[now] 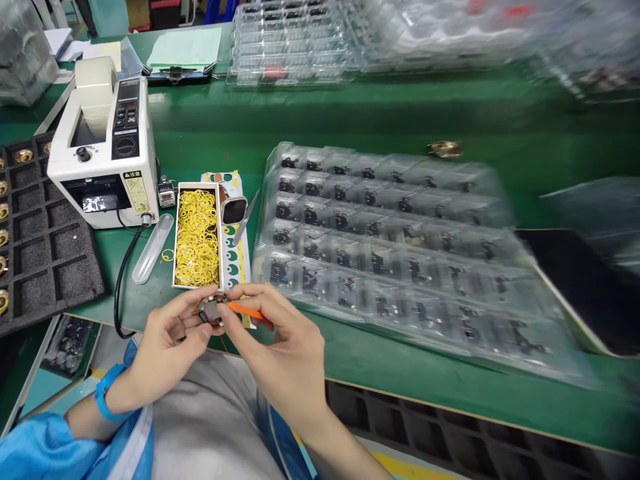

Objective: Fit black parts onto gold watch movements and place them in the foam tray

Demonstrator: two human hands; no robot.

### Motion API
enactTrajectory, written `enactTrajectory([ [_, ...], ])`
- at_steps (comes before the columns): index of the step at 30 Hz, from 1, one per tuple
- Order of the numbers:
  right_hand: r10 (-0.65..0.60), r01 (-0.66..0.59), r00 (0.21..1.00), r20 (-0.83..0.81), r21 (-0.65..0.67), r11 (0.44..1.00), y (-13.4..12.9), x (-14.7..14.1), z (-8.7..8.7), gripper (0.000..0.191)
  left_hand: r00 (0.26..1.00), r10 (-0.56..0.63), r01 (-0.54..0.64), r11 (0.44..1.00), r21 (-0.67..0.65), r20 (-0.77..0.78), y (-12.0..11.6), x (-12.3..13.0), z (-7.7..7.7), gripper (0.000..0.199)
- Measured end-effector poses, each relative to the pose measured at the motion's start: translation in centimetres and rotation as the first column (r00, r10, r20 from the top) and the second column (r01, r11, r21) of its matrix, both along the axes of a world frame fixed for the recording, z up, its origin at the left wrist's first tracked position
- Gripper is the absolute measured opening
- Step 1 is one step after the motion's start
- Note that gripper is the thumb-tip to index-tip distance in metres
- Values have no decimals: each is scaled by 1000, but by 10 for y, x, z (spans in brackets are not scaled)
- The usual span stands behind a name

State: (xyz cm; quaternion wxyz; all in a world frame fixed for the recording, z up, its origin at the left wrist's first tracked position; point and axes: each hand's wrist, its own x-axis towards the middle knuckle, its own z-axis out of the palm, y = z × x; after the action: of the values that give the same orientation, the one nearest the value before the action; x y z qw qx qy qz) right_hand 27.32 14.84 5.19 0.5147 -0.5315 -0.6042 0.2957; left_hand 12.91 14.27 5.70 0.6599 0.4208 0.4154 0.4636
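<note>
My left hand [175,333] pinches a small round watch module [211,311] by its edge, its grey square face turned up. An orange stick-like tool [246,311] lies in my right hand [285,340], gripped between thumb and fingers. The right fingertips meet the module's right side; the tool's tip is hidden there. Just beyond both hands stands a white box [173,267] full of yellow rings [197,233]. Beside it, a square-faced watch [234,211] and a pointed metal blade or tweezers [246,219] rest on a printed card [235,263].
A white tape dispenser [107,167] with a black cable stands left, beside a black foam tray [30,227] of gold round parts. Stacked clear trays [380,200] holding small dark parts fill the right. A clear plastic tube [153,249] lies near the box. More trays [295,40] sit behind.
</note>
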Motion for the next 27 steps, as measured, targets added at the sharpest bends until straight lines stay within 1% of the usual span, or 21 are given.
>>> enactTrajectory([
  [3,-2,-1,999,51,52,999,-1,-2,-4,15,995,91,-92,996,-6,-51,2,6,-4,31],
  [5,-1,-7,996,92,89,996,-2,-3,-7,15,987,155,-156,988,-14,-52,4,10,-6,26],
  [7,-33,18,992,122,122,992,-2,-4,-10,11,980,196,-198,980,-25,-40,6,12,-7,22],
  [9,-54,36,989,141,124,992,0,-3,-11,10,975,220,-221,975,-34,-33,7,14,-9,22],
  [11,-17,1,987,158,97,995,2,-1,-12,9,973,230,-231,972,-41,-30,7,14,-10,25],
  [13,56,-70,984,169,78,995,5,2,-11,6,973,228,-230,972,-49,-33,6,14,-11,27],
  [14,83,-98,982,172,79,992,6,3,-10,8,975,220,-222,973,-54,-40,6,14,-11,28],
  [15,103,-119,979,176,82,990,8,4,-9,10,977,205,-208,977,-57,-53,7,13,-11,27],
  [17,120,-143,971,204,102,984,10,6,-8,12,983,153,-158,987,-38,-99,9,10,-9,20],
  [19,121,-164,958,261,149,975,12,8,-5,13,979,104,-101,995,22,-177,11,6,-7,10],
  [20,115,-175,949,292,186,967,11,9,-3,12,969,102,-89,994,68,-223,13,5,-5,5],
  [22,78,-182,937,341,284,942,8,13,2,9,943,151,-113,984,141,-297,15,1,-3,2],
  [23,44,-174,931,363,334,926,5,15,5,9,932,181,-140,979,148,-313,16,0,-3,3],
  [25,-39,-156,912,409,433,888,-4,20,10,9,934,206,-188,978,89,-293,16,-2,-3,6],
  [27,-96,-181,874,476,503,845,-13,23,13,9,961,178,-188,982,-30,-213,16,-2,-3,14],
])
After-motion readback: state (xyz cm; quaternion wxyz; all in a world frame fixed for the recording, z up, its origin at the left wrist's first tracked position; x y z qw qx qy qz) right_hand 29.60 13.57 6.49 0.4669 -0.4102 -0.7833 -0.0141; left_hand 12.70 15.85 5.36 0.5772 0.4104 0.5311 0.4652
